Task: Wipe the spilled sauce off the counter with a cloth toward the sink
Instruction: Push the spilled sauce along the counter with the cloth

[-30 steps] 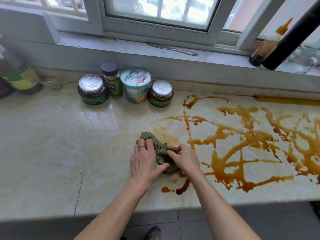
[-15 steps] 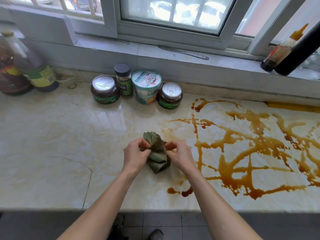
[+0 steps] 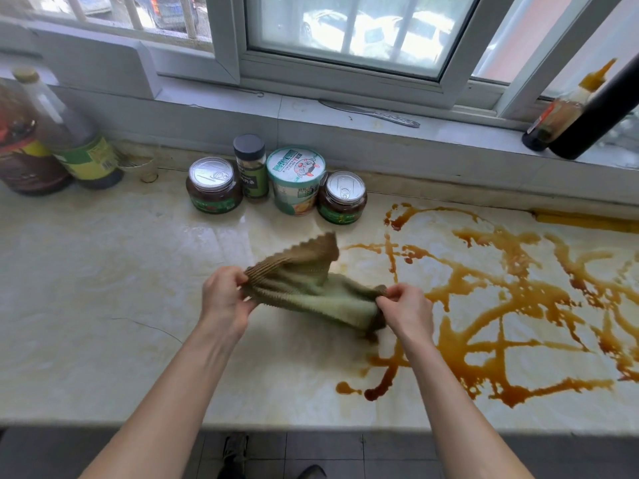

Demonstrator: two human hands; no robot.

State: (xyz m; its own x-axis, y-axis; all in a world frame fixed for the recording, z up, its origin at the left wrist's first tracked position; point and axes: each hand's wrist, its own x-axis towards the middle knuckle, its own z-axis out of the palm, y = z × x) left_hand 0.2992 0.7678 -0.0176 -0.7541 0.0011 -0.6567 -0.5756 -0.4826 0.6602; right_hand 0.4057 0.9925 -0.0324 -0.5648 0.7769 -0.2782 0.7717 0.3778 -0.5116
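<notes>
A green ribbed cloth (image 3: 311, 288), stained brown in places, is stretched between my two hands just above the marble counter (image 3: 103, 288). My left hand (image 3: 224, 299) pinches its left edge. At the cloth's right end, my right hand (image 3: 406, 311) pinches the other corner. Brown sauce (image 3: 484, 305) is spilled in streaks and pools across the right half of the counter, starting right beside my right hand. No sink is in view.
Two sauce jars (image 3: 214, 184) (image 3: 342, 198), a spice bottle (image 3: 250, 165) and a paper cup (image 3: 296, 179) stand at the back. Large bottles (image 3: 69, 140) stand back left. A knife (image 3: 370, 113) and a sauce bottle (image 3: 560, 112) lie on the window sill.
Both hands lifted the bunched cloth off the counter and pulled it apart, spreading it open sideways. The view shifted so more of the left counter shows.
</notes>
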